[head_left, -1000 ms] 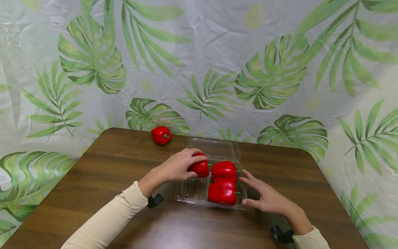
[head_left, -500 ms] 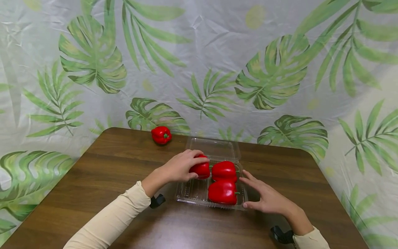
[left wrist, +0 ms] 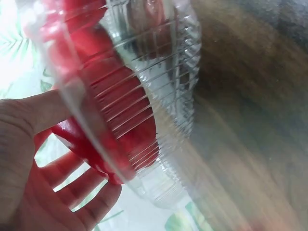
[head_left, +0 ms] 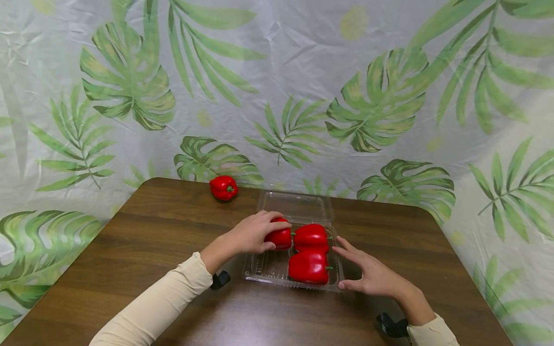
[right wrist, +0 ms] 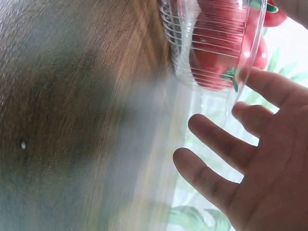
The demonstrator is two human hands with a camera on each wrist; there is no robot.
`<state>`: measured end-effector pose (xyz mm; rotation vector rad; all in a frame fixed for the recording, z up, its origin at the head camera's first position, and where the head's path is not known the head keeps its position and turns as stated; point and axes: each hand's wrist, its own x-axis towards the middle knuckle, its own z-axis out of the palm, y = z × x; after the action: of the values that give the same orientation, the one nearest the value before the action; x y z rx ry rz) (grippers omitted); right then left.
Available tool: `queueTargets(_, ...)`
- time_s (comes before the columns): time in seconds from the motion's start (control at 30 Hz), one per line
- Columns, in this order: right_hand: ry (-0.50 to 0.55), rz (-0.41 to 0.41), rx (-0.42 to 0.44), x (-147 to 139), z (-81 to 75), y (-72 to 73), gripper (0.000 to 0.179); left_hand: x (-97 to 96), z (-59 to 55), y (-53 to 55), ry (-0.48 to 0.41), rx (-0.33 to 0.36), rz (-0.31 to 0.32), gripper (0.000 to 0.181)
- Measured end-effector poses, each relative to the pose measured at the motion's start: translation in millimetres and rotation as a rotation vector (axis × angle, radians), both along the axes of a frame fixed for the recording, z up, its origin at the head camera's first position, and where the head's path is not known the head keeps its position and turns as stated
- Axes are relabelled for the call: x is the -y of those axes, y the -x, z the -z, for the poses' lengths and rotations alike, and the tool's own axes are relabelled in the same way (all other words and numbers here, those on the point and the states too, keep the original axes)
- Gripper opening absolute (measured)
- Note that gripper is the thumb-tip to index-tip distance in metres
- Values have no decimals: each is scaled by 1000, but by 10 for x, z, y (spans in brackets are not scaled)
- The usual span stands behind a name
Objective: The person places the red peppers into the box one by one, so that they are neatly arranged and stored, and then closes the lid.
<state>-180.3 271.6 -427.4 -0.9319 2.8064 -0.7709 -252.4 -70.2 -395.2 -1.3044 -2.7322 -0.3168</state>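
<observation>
In the head view, my left hand (head_left: 248, 234) grips a red bell pepper (head_left: 279, 239) from above, in the back left part of a clear plastic container (head_left: 269, 269). The left wrist view shows its thumb and fingers around the held pepper (left wrist: 122, 122), seen through the container wall. Two more red bell peppers fill the right side, one at the back (head_left: 310, 237) and one at the front (head_left: 308, 267), stems pointing right. My right hand (head_left: 376, 275) has its fingers spread along the container's right edge. One fingertip touches the rim in the right wrist view.
The container's clear lid (head_left: 296, 205) lies folded back behind it. Another red bell pepper (head_left: 223, 188) sits near the back edge of the brown wooden table (head_left: 173, 230). A leaf-patterned curtain (head_left: 294, 72) hangs behind the table.
My left hand has moved slightly right and toward me, bringing the gripped pepper lower into the container. My right hand stays at the container's edge.
</observation>
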Motion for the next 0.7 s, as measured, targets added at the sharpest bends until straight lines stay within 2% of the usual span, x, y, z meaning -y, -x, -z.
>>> queueTargets(0.17, -17, 6, -29, -3, 15, 6, 81, -20, 40, 3, 14, 10, -14, 57)
queueTargets(0.43, 8, 6, 3, 8, 13, 0, 80, -39, 147, 10, 48, 39, -32, 56)
queueTargets(0.7, 18, 7, 22, 3, 20, -5, 80, -57, 172, 2, 42, 34, -44, 56)
